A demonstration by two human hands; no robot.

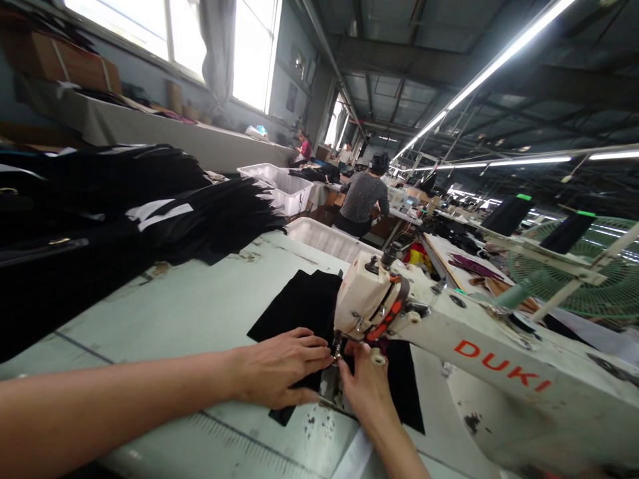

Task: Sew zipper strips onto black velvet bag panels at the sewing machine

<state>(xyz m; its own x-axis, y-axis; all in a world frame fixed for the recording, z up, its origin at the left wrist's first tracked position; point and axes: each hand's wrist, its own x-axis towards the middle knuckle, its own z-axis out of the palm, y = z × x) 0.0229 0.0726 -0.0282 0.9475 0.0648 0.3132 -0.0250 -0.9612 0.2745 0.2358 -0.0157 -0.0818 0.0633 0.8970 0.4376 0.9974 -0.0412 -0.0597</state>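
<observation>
A black fabric piece (299, 303) lies on the pale green table (200, 306), passing under the head of a white sewing machine (369, 299). My left hand (284, 367) rests flat on the fabric just left of the needle, fingers stretched toward the presser foot (338, 347). Right of the foot is my right hand (367, 379), its thumb near the foot and its other fingers partly hidden behind the machine head; whether it pinches the cloth cannot be made out. More black fabric (405, 386) shows to its right.
Stacked black fabric pieces (214, 216) cover the table's left side. White plastic bins (324, 236) stand beyond the far edge. A person (363, 196) sits ahead, facing away. Thread cones (506, 214) and a green fan (589, 266) are at the right.
</observation>
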